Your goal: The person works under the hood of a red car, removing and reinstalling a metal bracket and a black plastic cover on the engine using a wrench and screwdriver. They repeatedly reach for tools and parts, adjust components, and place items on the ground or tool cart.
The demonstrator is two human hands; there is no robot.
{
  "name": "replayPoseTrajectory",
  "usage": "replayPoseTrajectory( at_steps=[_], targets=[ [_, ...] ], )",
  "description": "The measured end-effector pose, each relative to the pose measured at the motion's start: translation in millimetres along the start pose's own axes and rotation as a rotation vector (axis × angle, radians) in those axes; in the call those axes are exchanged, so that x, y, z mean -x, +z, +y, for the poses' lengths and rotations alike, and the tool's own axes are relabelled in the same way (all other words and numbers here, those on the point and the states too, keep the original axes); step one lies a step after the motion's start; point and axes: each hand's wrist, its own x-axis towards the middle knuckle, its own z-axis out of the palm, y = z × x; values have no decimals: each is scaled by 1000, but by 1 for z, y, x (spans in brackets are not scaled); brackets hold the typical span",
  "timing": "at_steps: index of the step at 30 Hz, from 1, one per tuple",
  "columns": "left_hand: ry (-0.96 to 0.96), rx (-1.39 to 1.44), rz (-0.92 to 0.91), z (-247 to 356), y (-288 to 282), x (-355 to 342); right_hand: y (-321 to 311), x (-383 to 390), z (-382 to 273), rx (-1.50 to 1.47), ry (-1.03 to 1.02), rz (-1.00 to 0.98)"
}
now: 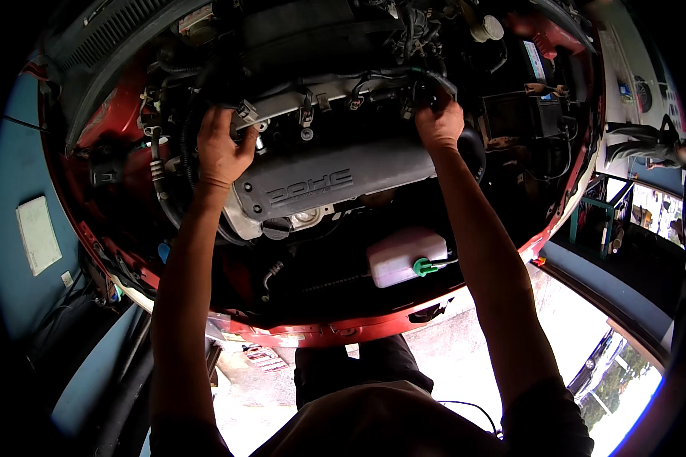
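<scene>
A metal fuel rail (278, 104) with injectors and connectors runs across the engine, behind the black valve cover (305, 183). My left hand (225, 148) grips the rail's left end, thumb in front and fingers curled over the top. At the right end, my right hand (440, 128) closes around the rail, its fingertips partly lost in shadow. Dark wiring and a hose (434, 78) pass just above the right hand. A small connector (306, 114) sits along the rail between both hands.
Nearer me are a black oil filler cap (276, 228) and a whitish plastic reservoir (408, 259) with a green cap. The red front body panel (343, 332) crosses before my waist. A battery (549, 116) stands right. Another person (648, 145) is far right.
</scene>
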Motion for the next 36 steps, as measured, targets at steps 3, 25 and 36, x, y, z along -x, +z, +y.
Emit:
replayPoseTrajectory(
  at_steps=[3, 25, 36],
  targets=[
    [-124, 106, -4, -1, -9, 1, 8, -2, -11, 86, -79, 39],
    [-748, 513, -464, 16, -31, -44, 14, 9, -3, 107, -176, 203],
    [-850, 367, -426, 80, -49, -58, 10, 8, -9, 94, -134, 184]
  ],
)
